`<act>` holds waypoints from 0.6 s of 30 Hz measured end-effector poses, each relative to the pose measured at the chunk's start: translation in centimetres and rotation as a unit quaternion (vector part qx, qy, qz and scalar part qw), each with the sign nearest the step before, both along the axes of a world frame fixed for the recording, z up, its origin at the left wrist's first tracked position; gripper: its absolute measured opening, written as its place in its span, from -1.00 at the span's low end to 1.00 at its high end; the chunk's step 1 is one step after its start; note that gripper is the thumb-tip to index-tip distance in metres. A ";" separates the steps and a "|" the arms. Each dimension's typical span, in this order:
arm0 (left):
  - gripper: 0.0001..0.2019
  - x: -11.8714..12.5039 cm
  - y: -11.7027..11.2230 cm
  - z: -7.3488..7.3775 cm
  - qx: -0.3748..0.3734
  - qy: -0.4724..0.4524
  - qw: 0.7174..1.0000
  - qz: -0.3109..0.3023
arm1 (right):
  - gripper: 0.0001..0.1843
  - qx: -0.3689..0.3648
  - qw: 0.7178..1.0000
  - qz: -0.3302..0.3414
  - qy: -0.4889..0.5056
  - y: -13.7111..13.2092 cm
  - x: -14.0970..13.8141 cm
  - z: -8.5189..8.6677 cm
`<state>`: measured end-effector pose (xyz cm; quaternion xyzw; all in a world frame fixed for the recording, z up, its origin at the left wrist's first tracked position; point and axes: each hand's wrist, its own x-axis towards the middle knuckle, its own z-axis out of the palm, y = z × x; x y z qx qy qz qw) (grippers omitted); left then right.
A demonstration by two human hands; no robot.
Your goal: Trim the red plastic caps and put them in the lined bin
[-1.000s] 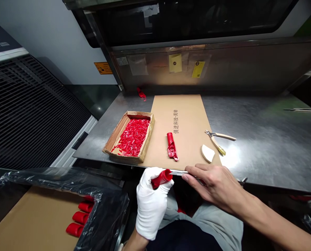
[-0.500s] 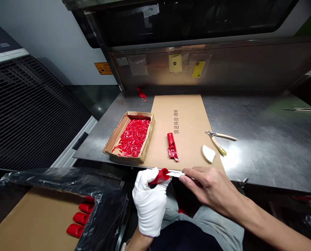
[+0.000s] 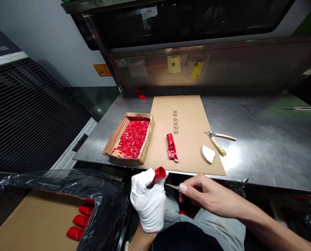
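My left hand [image 3: 148, 200], in a white glove, is closed around a red plastic tubular part [image 3: 160, 174], whose round open end faces up and to the right. My bare right hand [image 3: 205, 193] pinches a slim craft knife [image 3: 173, 187]; its pointed blade is directed left, just below the tube's mouth and close to the glove. Most of the knife's handle is hidden by my fingers. Beyond my hands, a second red plastic part [image 3: 172, 147] lies on the cardboard sheet [image 3: 189, 120].
A cardboard tray [image 3: 149, 139] of small red scraps stands left of the sheet. Side cutters [image 3: 218, 137] and a cream wedge-shaped block [image 3: 208, 154] lie at right. Several red parts [image 3: 75, 233] sit in a black-lined box [image 3: 111, 205] at lower left. Another red piece [image 3: 140, 94] lies at the back.
The knife blade has come away from the tube's rim, and my right hand has dropped slightly. My left hand has tilted the tube so its mouth faces more upward.
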<state>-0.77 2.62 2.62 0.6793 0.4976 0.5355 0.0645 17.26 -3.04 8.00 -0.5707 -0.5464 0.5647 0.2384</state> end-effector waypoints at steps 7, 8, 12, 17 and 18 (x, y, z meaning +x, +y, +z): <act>-0.80 0.8 -0.8 -0.1 -0.012 -0.011 0.998 -0.053 | -0.57 0.062 0.986 -0.107 0.109 2.0 -1.8 -0.2; -0.81 0.9 -1.0 -0.3 -0.025 -0.023 0.997 -0.073 | -0.57 0.062 0.987 -0.095 0.118 2.3 -2.1 -0.3; -0.85 0.7 -1.4 -1.1 -0.120 -0.078 0.974 -0.178 | -0.53 0.035 0.995 -0.046 0.085 2.7 -1.8 -0.3; -0.82 -0.4 -1.3 -0.6 -0.304 -0.131 0.869 -0.369 | -0.58 0.013 0.999 0.030 0.009 1.9 0.7 0.1; -0.82 -0.6 -1.3 -0.2 -0.350 -0.133 0.837 -0.399 | -0.61 0.020 0.999 0.031 -0.016 1.9 1.3 0.1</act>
